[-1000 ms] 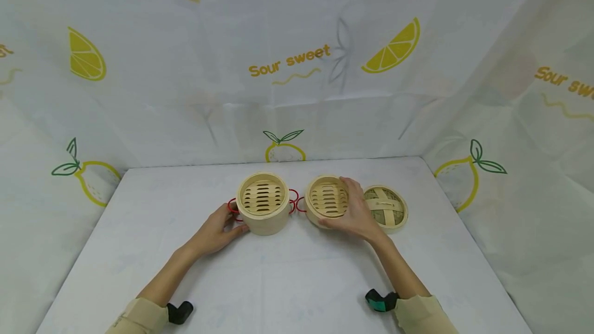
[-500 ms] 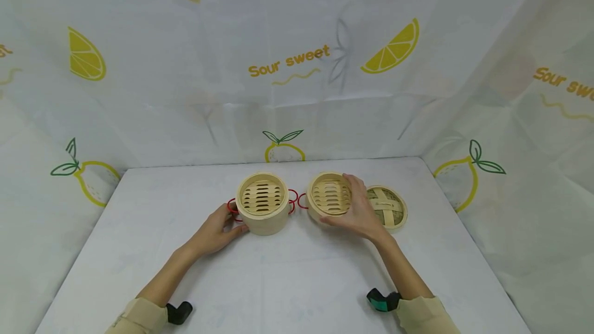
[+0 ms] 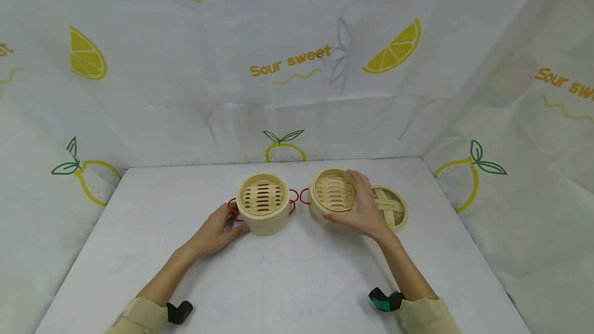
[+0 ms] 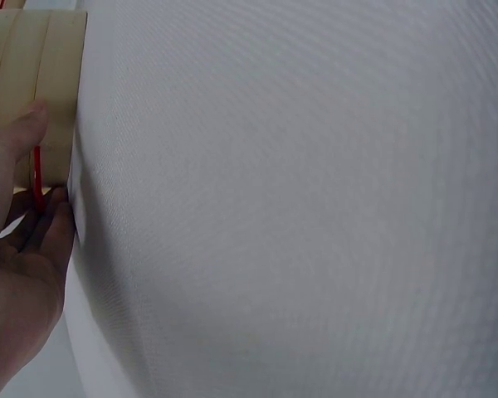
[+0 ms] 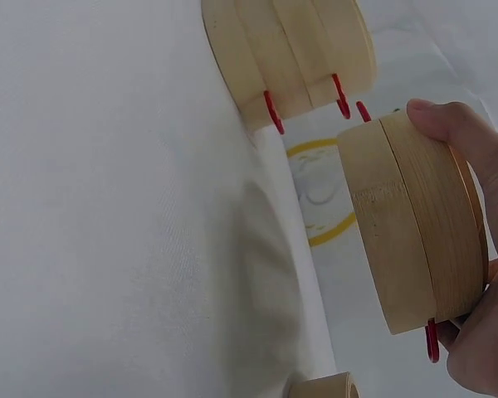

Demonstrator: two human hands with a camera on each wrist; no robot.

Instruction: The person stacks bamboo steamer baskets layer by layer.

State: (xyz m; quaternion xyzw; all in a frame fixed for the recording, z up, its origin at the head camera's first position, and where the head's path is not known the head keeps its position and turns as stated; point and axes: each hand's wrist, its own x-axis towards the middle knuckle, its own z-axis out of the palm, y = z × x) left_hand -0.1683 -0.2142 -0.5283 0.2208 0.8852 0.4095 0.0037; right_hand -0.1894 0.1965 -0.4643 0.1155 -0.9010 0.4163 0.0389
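Note:
Two round bamboo steamer tiers stand stacked as a bamboo steamer (image 3: 265, 224), slatted inside, with red loop handles. My left hand (image 3: 214, 232) holds this stack at its left side; in the left wrist view the thumb (image 4: 29, 131) lies on the wall and the fingers are by a red handle (image 4: 38, 178). My right hand (image 3: 364, 216) grips another bamboo steamer tier (image 3: 333, 195) by its right side. In the right wrist view this tier (image 5: 398, 232) is tilted and held above the table. Behind the right hand, the woven bamboo lid (image 3: 393, 207) is partly hidden.
A white cloth covers the table (image 3: 278, 282). Behind it hangs a white curtain (image 3: 185, 133) printed with lemons and words. The lid lies on the table right of the stack. Black devices (image 3: 180, 313) are worn at both wrists.
My right hand has lifted its steamer tier and carried it a little up and to the right, widening the gap to the stack and covering more of the lid. The left hand stays still.

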